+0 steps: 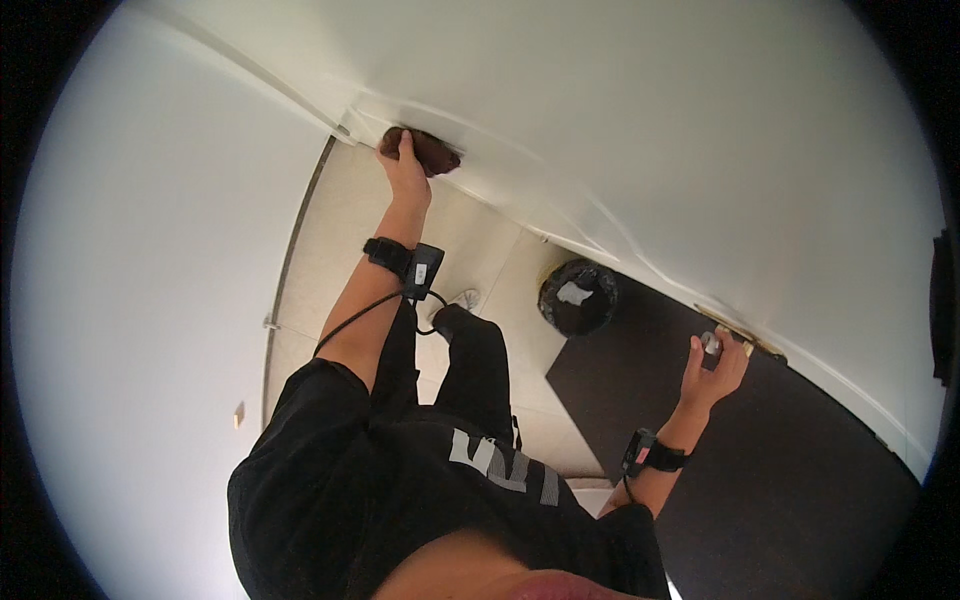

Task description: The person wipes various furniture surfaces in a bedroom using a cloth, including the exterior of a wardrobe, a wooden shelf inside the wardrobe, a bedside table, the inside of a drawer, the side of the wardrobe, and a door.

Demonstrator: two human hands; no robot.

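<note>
My left hand is closed round a folded brown cloth, thumb on top, and presses it against the white door. Along the door's right part, my right hand curls its fingers at a small silver knob-like piece. Beside those fingers a gold-coloured lock plate runs along the door's edge. What lies under the right fingers is partly hidden.
A bin with a black liner and a pale scrap inside stands between my arms at the door's foot. Dark flooring meets beige tiles. At the left rises a large white panel. A black cable trails from my left wrist's strap.
</note>
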